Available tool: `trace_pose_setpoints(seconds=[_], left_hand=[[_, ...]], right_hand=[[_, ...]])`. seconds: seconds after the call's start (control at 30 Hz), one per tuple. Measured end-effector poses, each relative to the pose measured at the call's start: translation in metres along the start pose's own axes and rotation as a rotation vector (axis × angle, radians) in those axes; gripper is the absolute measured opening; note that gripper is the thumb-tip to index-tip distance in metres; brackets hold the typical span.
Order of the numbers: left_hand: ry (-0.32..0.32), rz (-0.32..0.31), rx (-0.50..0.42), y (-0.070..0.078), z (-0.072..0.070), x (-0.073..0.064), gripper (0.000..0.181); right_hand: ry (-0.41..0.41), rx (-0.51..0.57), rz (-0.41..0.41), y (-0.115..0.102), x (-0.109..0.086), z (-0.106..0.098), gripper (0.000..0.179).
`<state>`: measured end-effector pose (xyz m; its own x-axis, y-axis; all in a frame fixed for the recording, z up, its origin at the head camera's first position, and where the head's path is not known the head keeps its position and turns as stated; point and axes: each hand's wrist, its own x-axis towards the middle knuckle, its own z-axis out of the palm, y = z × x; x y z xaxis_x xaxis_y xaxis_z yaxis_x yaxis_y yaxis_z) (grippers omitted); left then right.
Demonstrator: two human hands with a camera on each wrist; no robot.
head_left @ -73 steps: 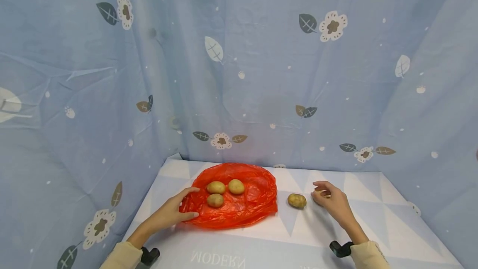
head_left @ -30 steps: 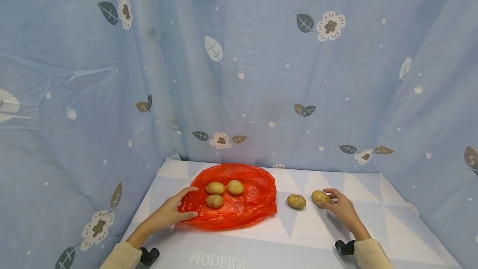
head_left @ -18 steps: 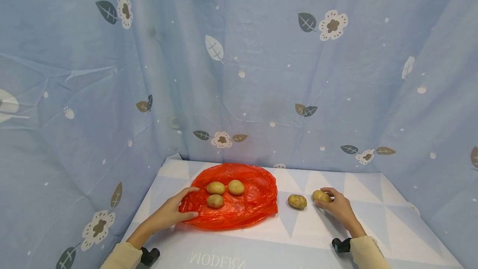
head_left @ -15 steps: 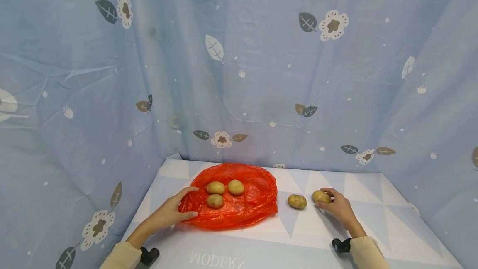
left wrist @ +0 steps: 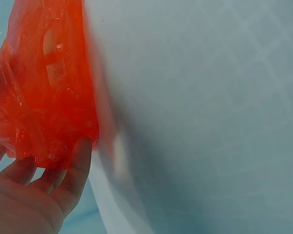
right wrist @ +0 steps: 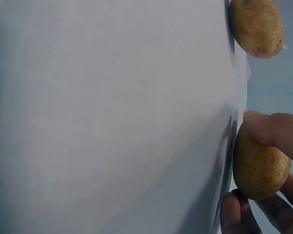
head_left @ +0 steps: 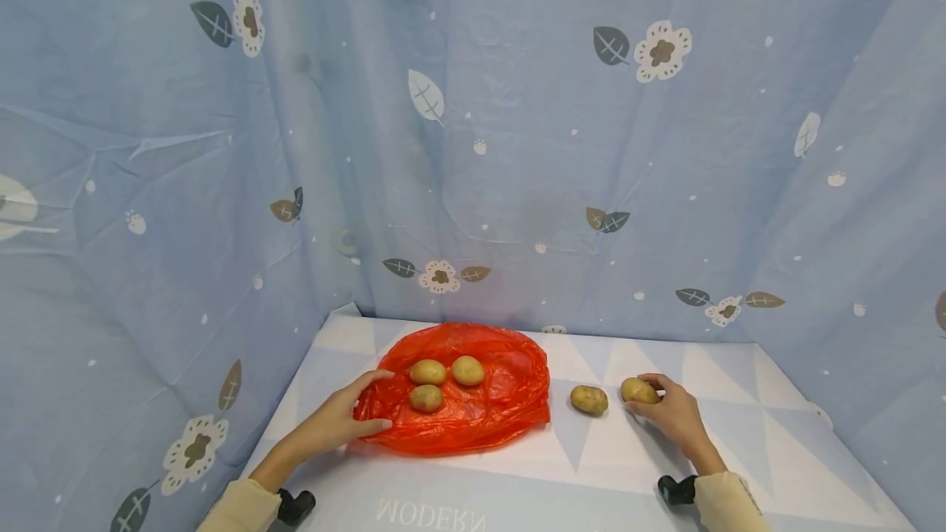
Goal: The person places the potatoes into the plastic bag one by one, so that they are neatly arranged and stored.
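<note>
A red plastic bag (head_left: 510, 409) lies spread on the table, with three potatoes (head_left: 467, 370) grouped on its left half. At the bag's left edge my left hand (head_left: 342, 417) holds the plastic, index finger and thumb spread over it. The left wrist view shows that hand's fingertips (left wrist: 82, 146) against the crinkled bag. Off to the right, my right hand (head_left: 676, 413) grips a potato (right wrist: 261, 168) from its right side, thumb on one face and fingers round the other. Between this potato and the bag sits another potato (head_left: 589, 400), untouched.
The table (head_left: 562, 483) has a pale cloth with triangles and lettering. Blue patterned curtains (head_left: 517, 146) stand close behind it and on both sides. A dark wrist mount (head_left: 297, 507) is strapped on each arm.
The right hand was over the far-right potato, mostly hiding it; it has lowered to the potato's right side and taken hold of it. The left hand and bag have stayed put.
</note>
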<state>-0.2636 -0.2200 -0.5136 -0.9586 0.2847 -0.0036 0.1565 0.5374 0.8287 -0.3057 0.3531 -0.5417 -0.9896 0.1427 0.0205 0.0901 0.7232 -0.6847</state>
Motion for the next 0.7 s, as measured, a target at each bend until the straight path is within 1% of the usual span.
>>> trace_pose_setpoints(seconds=[0.3,0.7], left_hand=[[0.002,0.002,0.006,0.001,0.001,0.000,0.072],[0.003,0.005,0.012,0.002,0.001,0.000,0.072]], right_hand=[[0.024,0.020,-0.039,-0.005,-0.005,-0.006,0.070],[0.056,0.027,-0.054,-0.016,-0.012,-0.010,0.066]])
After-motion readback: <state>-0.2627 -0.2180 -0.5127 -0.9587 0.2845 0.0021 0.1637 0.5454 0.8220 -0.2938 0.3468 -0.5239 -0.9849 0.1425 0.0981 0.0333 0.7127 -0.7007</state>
